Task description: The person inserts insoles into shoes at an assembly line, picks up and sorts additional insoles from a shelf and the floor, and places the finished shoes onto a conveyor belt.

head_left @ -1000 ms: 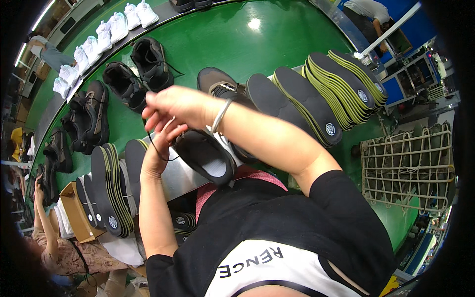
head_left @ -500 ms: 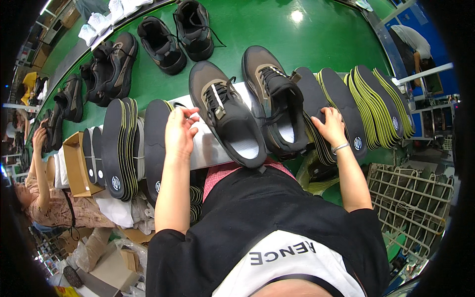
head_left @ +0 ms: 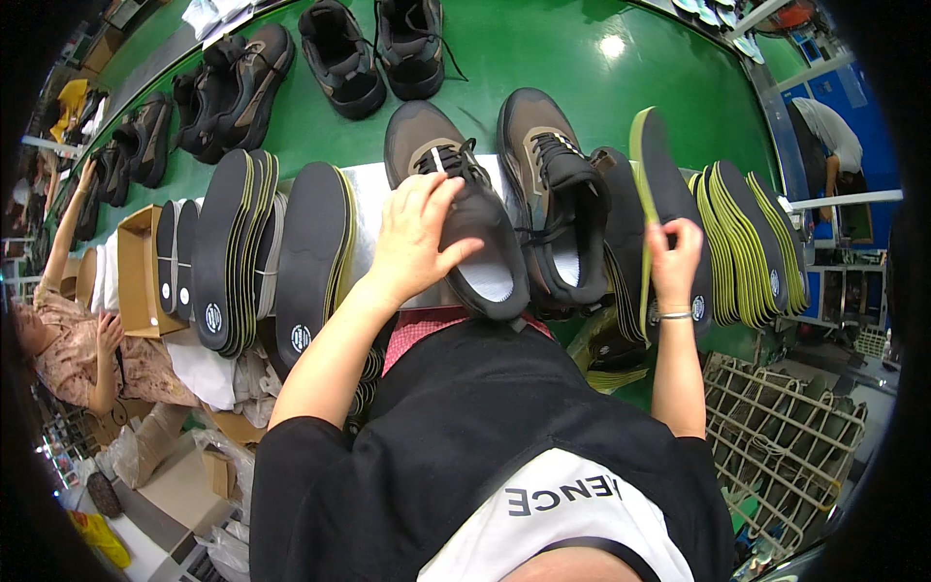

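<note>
Two brown-and-black lace-up shoes lie side by side in front of me, toes pointing away: the left shoe [head_left: 419, 134] and the right shoe [head_left: 533, 121]. White lining shows inside both. My left hand [head_left: 412, 233] rests on the left shoe at its tongue and opening, fingers stretched out and thumb spread. In my right hand [head_left: 674, 260] is a black insole [head_left: 667, 170] with a yellow-green edge, pinched between thumb and fingers and held up on its side. It is raised above a stack of similar insoles [head_left: 619, 189] right of the shoes.
More insole stacks flank the shoes, on the left [head_left: 221, 252] and right [head_left: 742, 233]. Other shoes [head_left: 339, 58] stand farther back on the green table [head_left: 543, 44]. A cardboard box [head_left: 141, 272] is at left, near a co-worker [head_left: 73, 339]. A wire rack [head_left: 786, 436] stands at lower right.
My right hand has lifted an insole from the stack. My left hand has moved right, from beside the left insoles onto the left shoe. The view has shifted slightly.
</note>
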The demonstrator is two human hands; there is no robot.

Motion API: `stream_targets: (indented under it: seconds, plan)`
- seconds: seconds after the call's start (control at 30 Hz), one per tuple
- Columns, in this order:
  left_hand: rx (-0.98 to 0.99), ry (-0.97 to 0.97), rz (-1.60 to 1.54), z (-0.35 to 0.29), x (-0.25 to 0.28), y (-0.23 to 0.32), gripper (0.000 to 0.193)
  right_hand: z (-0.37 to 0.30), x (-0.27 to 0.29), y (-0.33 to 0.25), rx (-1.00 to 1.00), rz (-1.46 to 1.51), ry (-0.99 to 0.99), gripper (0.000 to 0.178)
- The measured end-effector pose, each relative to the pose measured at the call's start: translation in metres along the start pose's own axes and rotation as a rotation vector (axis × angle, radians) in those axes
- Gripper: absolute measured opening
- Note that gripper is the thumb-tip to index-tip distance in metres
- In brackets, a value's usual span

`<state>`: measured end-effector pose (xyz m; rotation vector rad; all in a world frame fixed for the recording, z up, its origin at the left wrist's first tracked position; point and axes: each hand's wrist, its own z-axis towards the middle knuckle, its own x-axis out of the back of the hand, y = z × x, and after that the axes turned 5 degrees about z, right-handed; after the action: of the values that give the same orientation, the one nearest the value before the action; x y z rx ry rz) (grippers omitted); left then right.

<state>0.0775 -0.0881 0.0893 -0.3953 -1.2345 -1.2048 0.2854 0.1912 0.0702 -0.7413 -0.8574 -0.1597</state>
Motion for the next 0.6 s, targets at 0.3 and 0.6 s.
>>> stream_targets:
  seconds: [0.3,0.6]
  plan:
    - [0.307,0.270,-0.301,0.032,-0.028,-0.005,0.021,0.041,0.074,-0.141,0.496,0.310,-0.706,0.012]
    - [0.509,0.245,-0.426,0.032,-0.023,-0.011,0.022,0.010,-0.012,-0.185,0.818,-0.261,-0.997,0.016]
